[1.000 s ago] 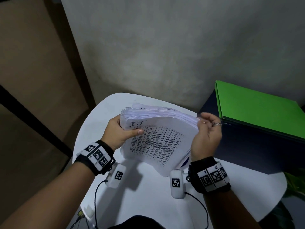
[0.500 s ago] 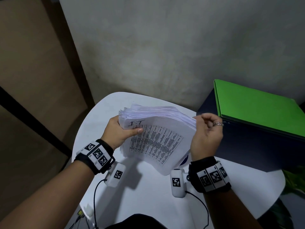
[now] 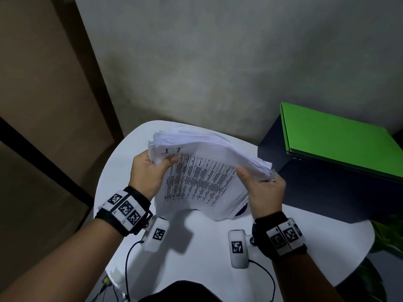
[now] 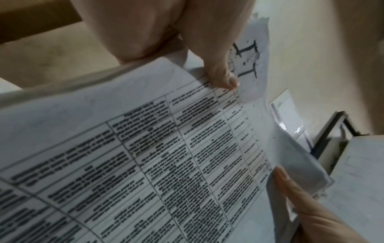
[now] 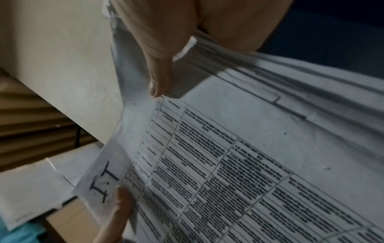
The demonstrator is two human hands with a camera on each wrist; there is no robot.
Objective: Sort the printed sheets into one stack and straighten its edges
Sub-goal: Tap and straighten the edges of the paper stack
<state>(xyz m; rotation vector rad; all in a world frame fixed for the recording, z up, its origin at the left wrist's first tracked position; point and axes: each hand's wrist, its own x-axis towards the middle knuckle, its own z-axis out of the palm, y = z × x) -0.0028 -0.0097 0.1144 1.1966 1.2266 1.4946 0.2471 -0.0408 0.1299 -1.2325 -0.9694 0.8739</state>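
A: Where's the stack of printed sheets [image 3: 202, 179]?

B: Held above the white surface [image 3: 196, 253]. The left hand [image 3: 150, 173] pinches 1 side — thumb on the top page, fingers behind. The right hand [image 3: 261, 190] clamps the other side the same way.

A: What could go wrong?

B: The far edges are fanned and ragged — loosen either grip to tap them square and I'd guess sheets slide out, perhaps off the surface.
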